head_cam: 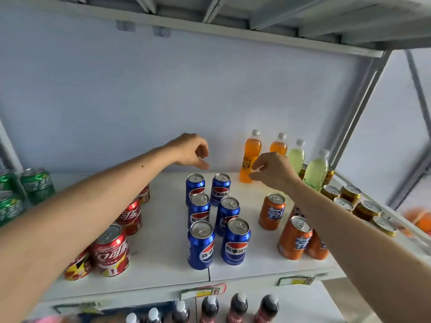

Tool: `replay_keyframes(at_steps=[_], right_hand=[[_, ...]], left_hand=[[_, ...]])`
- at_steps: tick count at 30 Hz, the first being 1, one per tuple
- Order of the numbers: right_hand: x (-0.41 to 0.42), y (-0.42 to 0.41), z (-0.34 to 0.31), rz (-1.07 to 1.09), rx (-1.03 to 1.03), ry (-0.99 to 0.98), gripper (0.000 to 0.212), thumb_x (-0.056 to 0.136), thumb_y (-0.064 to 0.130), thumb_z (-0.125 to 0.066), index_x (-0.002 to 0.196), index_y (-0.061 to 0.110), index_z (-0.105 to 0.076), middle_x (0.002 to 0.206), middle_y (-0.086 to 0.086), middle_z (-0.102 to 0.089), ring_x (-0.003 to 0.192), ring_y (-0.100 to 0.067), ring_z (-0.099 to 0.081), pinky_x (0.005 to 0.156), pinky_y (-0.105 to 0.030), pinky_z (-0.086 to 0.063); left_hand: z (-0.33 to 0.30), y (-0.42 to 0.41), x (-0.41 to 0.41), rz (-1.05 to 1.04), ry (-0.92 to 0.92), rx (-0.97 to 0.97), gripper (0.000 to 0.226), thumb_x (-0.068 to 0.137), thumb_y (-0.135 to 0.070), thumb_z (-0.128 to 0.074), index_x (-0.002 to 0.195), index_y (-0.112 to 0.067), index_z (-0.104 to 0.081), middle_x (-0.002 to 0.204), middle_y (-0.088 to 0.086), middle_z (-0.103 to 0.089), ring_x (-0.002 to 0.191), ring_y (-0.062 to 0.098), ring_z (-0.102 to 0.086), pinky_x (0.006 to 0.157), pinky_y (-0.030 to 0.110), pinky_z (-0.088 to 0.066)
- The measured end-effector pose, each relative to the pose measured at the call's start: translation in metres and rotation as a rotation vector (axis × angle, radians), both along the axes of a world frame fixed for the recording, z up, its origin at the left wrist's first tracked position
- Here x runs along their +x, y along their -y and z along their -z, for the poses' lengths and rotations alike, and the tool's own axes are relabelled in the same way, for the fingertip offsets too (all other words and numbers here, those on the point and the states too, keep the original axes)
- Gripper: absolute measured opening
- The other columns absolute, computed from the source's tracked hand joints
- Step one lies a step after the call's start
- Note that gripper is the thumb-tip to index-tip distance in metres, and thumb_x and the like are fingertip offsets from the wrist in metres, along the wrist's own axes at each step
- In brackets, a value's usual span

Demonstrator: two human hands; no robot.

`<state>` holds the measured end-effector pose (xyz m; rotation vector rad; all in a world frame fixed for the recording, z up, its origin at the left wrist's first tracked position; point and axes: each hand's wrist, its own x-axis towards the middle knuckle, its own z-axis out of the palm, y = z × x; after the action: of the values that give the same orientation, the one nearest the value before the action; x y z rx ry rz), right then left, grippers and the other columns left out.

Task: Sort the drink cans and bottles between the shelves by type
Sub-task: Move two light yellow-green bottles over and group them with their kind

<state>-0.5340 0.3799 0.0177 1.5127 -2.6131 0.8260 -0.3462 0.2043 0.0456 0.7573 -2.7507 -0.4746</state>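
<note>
Blue cans (219, 220) untouched | left grip (191, 151) empty | right grip (271, 170) empty

arms: two, bare to frame edge | sleeves: none visible | left forearm (98, 203): small dark mole

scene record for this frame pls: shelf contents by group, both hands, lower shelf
blue cans: six blue cans, upright, two columns, mid shelf
red cans: red cans, left of blue, partly behind left arm
green cans: green cans, far left
orange cans: orange cans, right of blue
gold cans: gold cans, right edge
bottles: two orange, two pale green bottles, back right
left hand: left hand, empty
right hand: right hand, empty
lower shelf: dark bottles
</note>
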Motion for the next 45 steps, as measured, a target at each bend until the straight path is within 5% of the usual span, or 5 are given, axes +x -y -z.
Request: replay_keyframes(at_steps=[11, 15, 26, 38, 45], right_hand=[[-0.123, -0.041, 0.003, 0.163, 0.100, -0.093, 0.025, 0.078, 0.026, -0.077, 0.101, 0.021, -0.071, 0.106, 0.005, -0.067, 0.094, -0.017, -0.060, 0.075, -0.031, -0.051], [-0.164, -0.062, 0.005, 0.200, 0.090, -0.076, 0.023, 0.079, 0.025, -0.078, 0.101, 0.023, -0.071, 0.098, 0.010, -0.063, 0.090, -0.014, -0.058, 0.070, -0.029, -0.046], [-0.268, -0.094, 0.014, 0.096, 0.145, -0.070, 0.028, 0.075, 0.022, -0.079, 0.101, 0.021, -0.071, 0.087, 0.014, -0.059, 0.088, -0.014, -0.061, 0.078, -0.033, -0.056], [-0.330, -0.049, 0.064, -0.003, 0.250, 0.136, 0.100, 0.053, 0.046, -0.093, 0.133, 0.018, -0.040, 0.118, -0.003, -0.062, 0.103, -0.023, -0.060, 0.085, -0.040, -0.054], [-0.339, -0.032, 0.082, -0.047, 0.187, 0.200, 0.110, 0.048, 0.057, -0.090, 0.142, 0.022, -0.044, 0.124, 0.001, -0.062, 0.116, -0.023, -0.057, 0.092, -0.038, -0.052]], left_hand=[[0.006, -0.009, -0.145, 0.186, 0.132, -0.118, 0.042, 0.081, -0.034, -0.077, 0.114, -0.014, -0.062, 0.113, 0.001, -0.064, 0.101, 0.018, -0.061, 0.089, 0.034, -0.052], [0.017, -0.022, -0.196, 0.226, 0.189, -0.153, 0.040, 0.080, -0.037, -0.076, 0.111, -0.017, -0.062, 0.108, 0.000, -0.063, 0.096, 0.016, -0.060, 0.077, 0.030, -0.051], [0.053, -0.059, -0.300, 0.090, 0.201, -0.137, 0.038, 0.075, -0.039, -0.079, 0.104, -0.019, -0.065, 0.101, -0.002, -0.065, 0.089, 0.016, -0.061, 0.076, 0.035, -0.055], [0.084, -0.044, -0.350, -0.062, 0.311, -0.131, 0.043, 0.074, -0.041, -0.079, 0.106, -0.019, -0.061, 0.103, 0.001, -0.065, 0.090, 0.021, -0.063, 0.078, 0.039, -0.057], [0.085, -0.029, -0.372, -0.062, 0.298, -0.100, 0.056, 0.074, -0.039, -0.080, 0.114, -0.017, -0.049, 0.104, 0.004, -0.064, 0.088, 0.022, -0.062, 0.074, 0.042, -0.056]])
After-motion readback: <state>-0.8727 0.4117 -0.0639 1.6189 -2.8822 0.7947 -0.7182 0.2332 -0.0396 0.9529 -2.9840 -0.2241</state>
